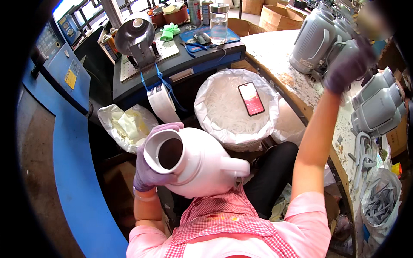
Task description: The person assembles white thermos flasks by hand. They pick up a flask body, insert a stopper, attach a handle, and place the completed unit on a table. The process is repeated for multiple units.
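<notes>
The left hand (145,174) grips the white jug (208,165) at its neck, tilted above the lap (275,176). Well apart from it, the right hand (349,69) is by grey jugs (313,41) on the counter (275,53); its grip is unclear.

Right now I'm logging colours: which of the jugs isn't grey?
The white jug, held near its mouth by the gloved left hand. Its white body sets it apart from the grey jugs on the bench at the right.

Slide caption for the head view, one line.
Gloved left hand holds a white jug; gloved right hand stretches out near gray jugs on the table.
</notes>
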Demonstrator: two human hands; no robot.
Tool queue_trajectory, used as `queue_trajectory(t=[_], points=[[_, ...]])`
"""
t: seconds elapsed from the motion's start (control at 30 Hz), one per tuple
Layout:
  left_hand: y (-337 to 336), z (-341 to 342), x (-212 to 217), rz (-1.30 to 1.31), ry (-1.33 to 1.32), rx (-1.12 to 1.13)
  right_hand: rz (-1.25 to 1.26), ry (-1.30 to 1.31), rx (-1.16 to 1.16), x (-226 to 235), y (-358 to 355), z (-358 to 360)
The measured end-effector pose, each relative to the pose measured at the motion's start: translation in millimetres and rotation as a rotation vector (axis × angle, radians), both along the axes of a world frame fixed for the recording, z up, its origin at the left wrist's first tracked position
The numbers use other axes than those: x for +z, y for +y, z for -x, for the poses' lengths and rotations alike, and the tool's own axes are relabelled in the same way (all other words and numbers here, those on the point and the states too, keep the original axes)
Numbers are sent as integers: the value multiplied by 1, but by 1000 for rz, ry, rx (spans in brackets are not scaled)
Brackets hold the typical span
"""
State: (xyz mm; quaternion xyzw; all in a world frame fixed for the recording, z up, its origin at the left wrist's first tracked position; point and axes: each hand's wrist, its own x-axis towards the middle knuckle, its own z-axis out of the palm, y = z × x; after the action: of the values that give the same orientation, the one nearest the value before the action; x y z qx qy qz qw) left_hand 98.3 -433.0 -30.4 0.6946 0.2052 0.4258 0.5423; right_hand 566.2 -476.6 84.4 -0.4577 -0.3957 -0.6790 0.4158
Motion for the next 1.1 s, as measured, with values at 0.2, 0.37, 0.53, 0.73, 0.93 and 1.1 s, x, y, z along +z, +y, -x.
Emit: queue_trajectory(t=[0.2,0.37,0.53,0.73,0.93,1.1], points=[[-16,13,-34,-413,153,184,843,685,698,-171,198,-6],[-19,-7,-61,-355,189,157,1451,476,311,-335,222,64],[-19,-1,-67,-381,207,134,1480,116,-117,-346,226,66],[-6,5,-87,-406,289,224,1320,411,570,-313,146,62],[-19,-16,-72,-478,215,159,1340,230,292,-334,200,80],[-30,2,-61,-441,182,136,1401,88,-15,-342,228,65]])
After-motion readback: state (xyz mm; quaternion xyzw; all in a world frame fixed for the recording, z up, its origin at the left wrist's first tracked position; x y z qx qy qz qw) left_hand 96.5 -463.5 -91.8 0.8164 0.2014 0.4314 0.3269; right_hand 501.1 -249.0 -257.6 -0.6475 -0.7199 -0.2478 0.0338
